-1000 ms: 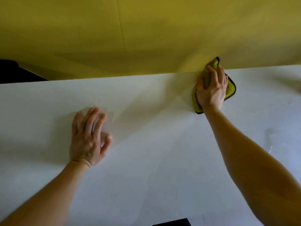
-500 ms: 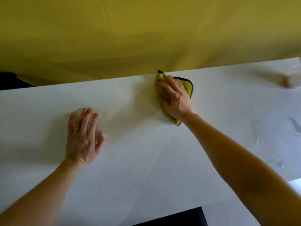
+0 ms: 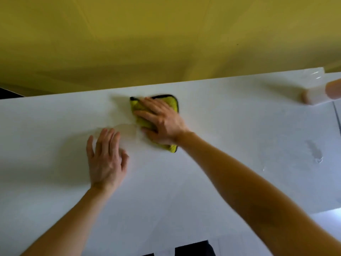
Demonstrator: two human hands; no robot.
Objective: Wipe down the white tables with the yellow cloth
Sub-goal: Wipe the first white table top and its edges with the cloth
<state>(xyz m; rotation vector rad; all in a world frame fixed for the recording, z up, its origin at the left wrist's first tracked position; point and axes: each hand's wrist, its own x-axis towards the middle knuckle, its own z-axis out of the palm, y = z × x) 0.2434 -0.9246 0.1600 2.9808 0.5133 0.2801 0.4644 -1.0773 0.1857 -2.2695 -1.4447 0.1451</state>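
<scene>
- Step in hand: a wiping pass along the far strip of the table (image 3: 239,126), judging by where the cloth lies and how it is pressed.
- The cloth (image 3: 169,105) lies flat on the table top close to its far edge, about midway across the view; its dark-trimmed corners show on both sides of the hand that covers it.
- The right hand (image 3: 162,121) lies palm down on the cloth with fingers spread and fairly straight, pointing left. It presses the cloth and does not grip it.
- The left hand (image 3: 105,159) rests flat on the bare table, fingers straight and close together, holding nothing. It sits just beside the cloth's near-left corner and looks like a brace for the reach.
- A faint damp sheen shows on the table left of the cloth and round the left fingertips.
- Wet streaks (image 3: 316,154) lie on the right part of the table, well apart from the cloth, so that area probably needs a pass.
- A pale blurred object (image 3: 313,89) stands at the far right edge; what it is cannot be told.
- A seam (image 3: 336,115) at the right suggests a second table abuts this one.
- Next move, as a judgement: carry the stroke on with even pressure, shift the left hand clear of the cloth's path, then work nearer strips and the streaked right side, going round or lifting the blurred object.
</scene>
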